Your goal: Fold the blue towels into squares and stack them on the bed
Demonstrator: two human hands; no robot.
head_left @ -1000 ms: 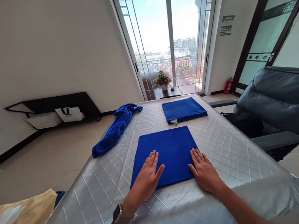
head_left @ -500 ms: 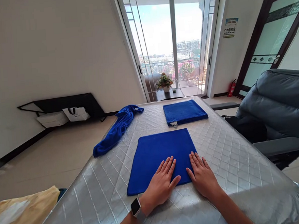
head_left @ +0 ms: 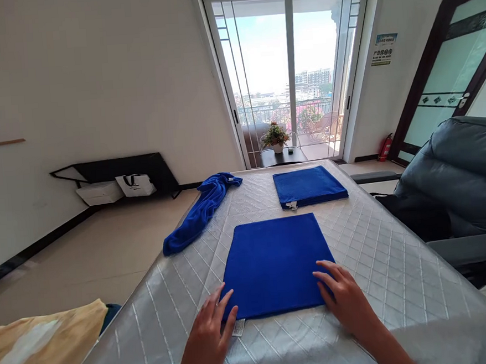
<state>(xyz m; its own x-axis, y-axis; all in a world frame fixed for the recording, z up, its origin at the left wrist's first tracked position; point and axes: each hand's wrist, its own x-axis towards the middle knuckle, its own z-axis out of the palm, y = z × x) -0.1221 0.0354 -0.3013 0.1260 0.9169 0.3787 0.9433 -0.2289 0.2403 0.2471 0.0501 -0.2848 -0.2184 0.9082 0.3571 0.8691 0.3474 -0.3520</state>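
A folded blue towel (head_left: 277, 265) lies flat in front of me, a white label showing at its near left corner. At that corner is my left hand (head_left: 211, 328), its fingers apart and slightly bent. My right hand (head_left: 344, 291) is at the towel's right edge near the other close corner, fingers spread over the cloth. Neither hand grips anything that I can see. Beyond lies a stack of folded blue towels (head_left: 310, 185) with a label at its front. To the left a crumpled blue towel (head_left: 204, 215) stretches along the table edge.
The towels lie on a table with a silver quilted cover (head_left: 184, 297). A dark recliner (head_left: 468, 183) stands close on the right. A yellow cloth (head_left: 42, 346) is low at the left. Past the far edge is a small table with a potted plant (head_left: 276, 138).
My left hand has moved from the towel's middle to its near left corner. My right hand has lifted its fingers from flat and shifted slightly right. The view has turned a little left.
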